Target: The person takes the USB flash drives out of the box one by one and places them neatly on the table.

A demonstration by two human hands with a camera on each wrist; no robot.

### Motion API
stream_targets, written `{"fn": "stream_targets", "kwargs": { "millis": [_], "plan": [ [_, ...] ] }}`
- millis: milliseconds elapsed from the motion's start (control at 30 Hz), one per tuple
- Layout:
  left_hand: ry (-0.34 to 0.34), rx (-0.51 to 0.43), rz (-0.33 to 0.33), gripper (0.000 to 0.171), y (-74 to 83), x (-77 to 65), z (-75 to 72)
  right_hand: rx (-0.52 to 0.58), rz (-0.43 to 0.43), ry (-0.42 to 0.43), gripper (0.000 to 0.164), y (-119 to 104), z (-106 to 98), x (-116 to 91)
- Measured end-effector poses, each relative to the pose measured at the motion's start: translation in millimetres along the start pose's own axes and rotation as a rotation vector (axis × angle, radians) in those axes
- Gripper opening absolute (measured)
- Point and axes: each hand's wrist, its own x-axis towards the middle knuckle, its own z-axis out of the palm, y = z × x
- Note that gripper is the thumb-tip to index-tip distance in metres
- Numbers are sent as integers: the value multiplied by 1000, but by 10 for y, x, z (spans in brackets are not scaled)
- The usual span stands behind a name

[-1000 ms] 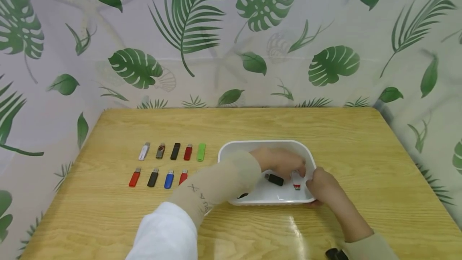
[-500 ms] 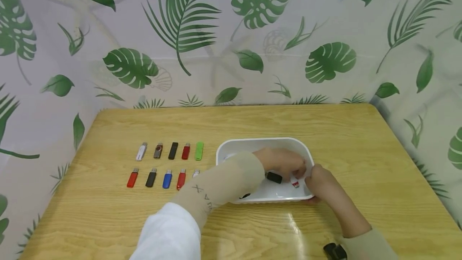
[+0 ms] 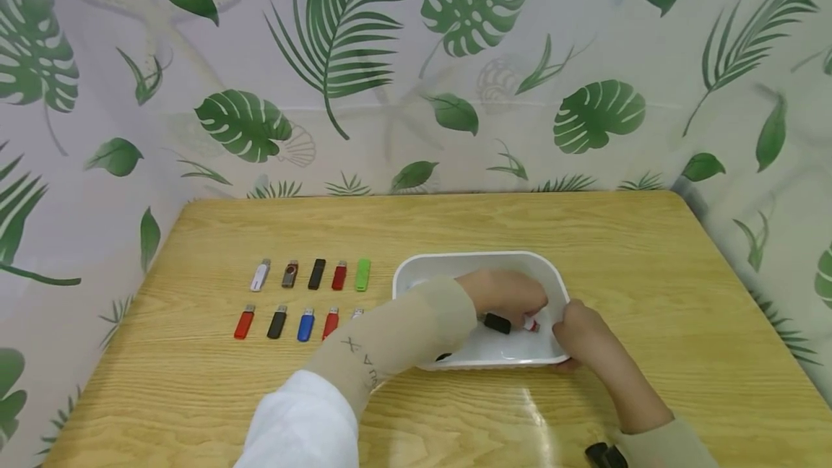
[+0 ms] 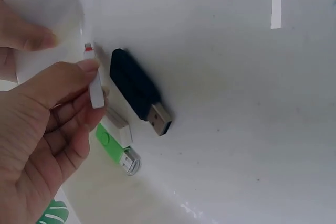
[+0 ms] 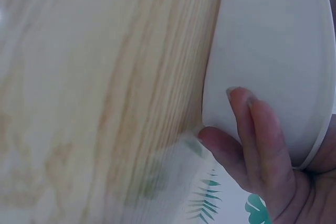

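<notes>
Inside a white plastic box (image 3: 477, 257), my left hand (image 3: 510, 293) pinches a white USB stick with a red mark (image 4: 96, 88) between thumb and fingers. In the left wrist view a black USB stick (image 4: 131, 84) lies beside it on the box floor, metal plug bare. Below the fingertips are a green USB stick (image 4: 112, 144) and another small white piece (image 4: 121, 125), partly hidden. My right hand (image 3: 578, 327) grips the box's right front corner, thumb over the rim; in the right wrist view its fingers (image 5: 262, 135) press the outer wall.
Left of the box, USB sticks lie in two rows on the wooden table (image 3: 195, 381). A green one (image 3: 362, 275) ends the back row; a red one (image 3: 244, 322) starts the front row. My left sleeve (image 3: 390, 331) covers part of the front row's right end and the box.
The white-and-red USB stick has tilted and shifted slightly in the box under my left fingers, with less of it showing. My right hand keeps its grip on the box.
</notes>
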Motion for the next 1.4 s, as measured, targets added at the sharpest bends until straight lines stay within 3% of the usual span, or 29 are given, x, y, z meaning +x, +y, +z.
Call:
{"fn": "stream_targets", "kwargs": {
  "millis": [200, 667, 900, 1167, 1267, 1400],
  "plan": [
    [9, 59, -68, 17, 34, -118, -59, 22, 30, -14, 26, -9, 8, -14],
    [20, -219, -255, 5, -51, -632, -199, 31, 38, -34, 28, -41, 61, 0],
    [79, -218, -286, 9, -17, -984, -238, -18, 36, -21, 26, -83, 36, -25],
    [147, -209, -297, 11, -15, -1335, -148, -149, -26, 65, 32, -69, -8, -44],
    [173, -221, -302, 13, -17, -1408, -128, -132, -29, 57, 35, -40, -27, -48],
    [201, -242, -326, 15, -9, -1510, -126, -18, -12, 3, 36, -4, -48, -53]
  ]
}}
